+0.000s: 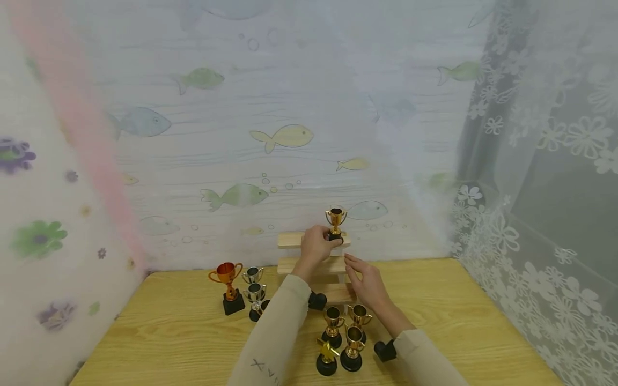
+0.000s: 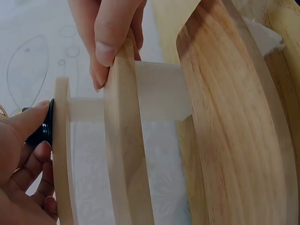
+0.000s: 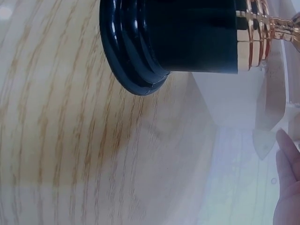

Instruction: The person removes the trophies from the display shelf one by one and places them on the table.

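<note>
My left hand point(image 1: 316, 247) grips a small gold trophy cup point(image 1: 335, 217) by its black base, at the top step of a stepped wooden stand point(image 1: 289, 265). In the left wrist view the thumb presses along the black base point(image 2: 40, 133), which sits against the top plank point(image 2: 62, 164), and the other fingers curl below. My right hand point(image 1: 369, 281) is at the right end of the middle step, fingers fairly straight and touching the plank's end point(image 2: 124, 70). In the right wrist view a black trophy base point(image 3: 187, 37) stands close to the camera.
Several gold trophies point(image 1: 354, 343) and a gold star trophy point(image 1: 326, 356) stand in front of the stand. To the left are an orange-bronze cup point(image 1: 227, 276) and silver cups point(image 1: 256, 292), partly behind my left sleeve. A fish-patterned curtain point(image 1: 289, 177) hangs behind the wooden table point(image 1: 159, 332).
</note>
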{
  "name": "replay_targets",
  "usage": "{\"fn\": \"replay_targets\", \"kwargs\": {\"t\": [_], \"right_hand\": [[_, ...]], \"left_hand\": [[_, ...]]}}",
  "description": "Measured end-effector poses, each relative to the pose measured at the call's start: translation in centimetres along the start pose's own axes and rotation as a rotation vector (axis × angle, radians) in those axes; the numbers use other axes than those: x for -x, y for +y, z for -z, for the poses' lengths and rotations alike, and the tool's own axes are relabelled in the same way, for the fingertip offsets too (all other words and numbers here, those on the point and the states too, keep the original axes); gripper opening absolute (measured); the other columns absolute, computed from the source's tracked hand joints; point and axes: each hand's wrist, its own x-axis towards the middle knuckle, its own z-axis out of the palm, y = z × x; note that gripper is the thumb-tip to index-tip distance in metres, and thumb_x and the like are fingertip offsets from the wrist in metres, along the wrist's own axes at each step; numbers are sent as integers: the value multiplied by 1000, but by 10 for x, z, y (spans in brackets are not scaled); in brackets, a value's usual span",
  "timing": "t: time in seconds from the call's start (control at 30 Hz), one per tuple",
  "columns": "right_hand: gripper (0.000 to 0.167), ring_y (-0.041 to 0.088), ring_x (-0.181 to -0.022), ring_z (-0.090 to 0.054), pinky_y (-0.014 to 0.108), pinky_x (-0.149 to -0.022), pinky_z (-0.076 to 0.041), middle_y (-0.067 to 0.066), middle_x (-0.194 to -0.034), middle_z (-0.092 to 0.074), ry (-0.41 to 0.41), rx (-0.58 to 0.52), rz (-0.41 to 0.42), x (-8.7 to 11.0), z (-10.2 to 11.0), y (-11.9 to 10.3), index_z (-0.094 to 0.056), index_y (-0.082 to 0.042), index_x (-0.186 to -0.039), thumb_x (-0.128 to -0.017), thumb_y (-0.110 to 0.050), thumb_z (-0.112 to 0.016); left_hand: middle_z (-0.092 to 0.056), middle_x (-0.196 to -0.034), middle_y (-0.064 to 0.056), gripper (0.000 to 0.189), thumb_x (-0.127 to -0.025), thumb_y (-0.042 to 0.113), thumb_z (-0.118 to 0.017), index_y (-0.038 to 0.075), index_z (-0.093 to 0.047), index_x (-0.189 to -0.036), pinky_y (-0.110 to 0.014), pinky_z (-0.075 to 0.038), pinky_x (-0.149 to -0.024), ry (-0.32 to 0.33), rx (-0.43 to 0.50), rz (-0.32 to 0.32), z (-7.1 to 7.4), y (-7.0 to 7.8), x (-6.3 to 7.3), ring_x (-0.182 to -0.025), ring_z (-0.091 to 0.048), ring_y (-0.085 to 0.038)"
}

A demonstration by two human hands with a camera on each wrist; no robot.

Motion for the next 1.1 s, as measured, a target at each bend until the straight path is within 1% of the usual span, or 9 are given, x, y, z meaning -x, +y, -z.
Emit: {"fn": "replay_targets", "kwargs": {"t": [0.13, 0.2, 0.3, 0.43, 0.53, 0.7, 0.87, 0.97, 1.1], "right_hand": [[32, 38, -133, -55, 56, -107, -44, 18, -143, -59, 5, 0, 13, 0, 1, -1, -65, 6, -131, -105, -11, -58], [32, 38, -132, -55, 56, -106, -45, 18, -143, -59, 11, 7, 24, 0, 1, -1, -65, 7, -131, -105, -10, -58], [32, 38, -132, -55, 56, -106, -45, 16, -143, -59, 10, 12, 20, 0, 1, -1, -65, 6, -131, -105, -10, -58], [32, 37, -133, -54, 55, -107, -44, 17, -143, -59, -3, 9, 9, 0, 1, -1, -65, 5, -132, -105, -11, -58], [32, 37, -134, -54, 55, -108, -44, 16, -144, -59, -7, 8, 7, -1, 1, 0, -65, 5, -132, -105, -12, -58], [33, 37, -134, -54, 55, -108, -43, 13, -145, -58, -12, 13, -2, -2, 0, 0, -65, 5, -133, -106, -13, -57], [33, 38, -135, -53, 56, -109, -43, 16, -145, -58, -17, 25, -5, -1, -1, 0, -64, 5, -133, -106, -12, -57], [33, 38, -135, -53, 56, -109, -43, 16, -145, -57, -19, 27, -4, -1, -2, 1, -64, 5, -133, -106, -12, -56], [33, 37, -135, -53, 54, -109, -43, 14, -146, -58, -11, 31, -3, 0, 0, 2, -64, 5, -133, -106, -13, -56]], "left_hand": [[-42, -57, 1, 26, -90, 29, -81, 6, -70, -84, -30, -30, -53, -7, 25, -15, 3, -3, 2, -52, -36, -14], [-39, -56, 1, 28, -91, 29, -81, 7, -67, -80, -29, -30, -51, -14, 32, -23, 4, -4, 3, -50, -33, -14], [-38, -55, 1, 27, -91, 28, -80, 6, -68, -82, -29, -29, -51, -22, 41, -33, 7, -5, 5, -49, -32, -13], [-42, -57, 1, 25, -91, 27, -81, 5, -70, -87, -28, -31, -51, -21, 49, -38, 12, -5, 10, -50, -34, -13], [-45, -58, 1, 25, -91, 27, -81, 5, -69, -85, -28, -31, -50, -15, 43, -46, 14, -6, 14, -51, -36, -13], [-44, -58, 1, 30, -90, 27, -81, 6, -65, -76, -27, -31, -51, -5, 28, -70, 18, -11, 18, -52, -37, -14], [-44, -58, 1, 36, -89, 27, -82, 8, -59, -68, -28, -32, -53, -2, 5, -87, 21, -17, 22, -53, -38, -14], [-46, -60, 1, 36, -89, 27, -82, 9, -59, -68, -28, -32, -53, -3, -4, -95, 23, -19, 25, -55, -38, -14], [-50, -64, 1, 28, -90, 25, -82, 10, -64, -73, -27, -32, -53, -8, 17, -103, 25, -20, 30, -57, -40, -13]]}}
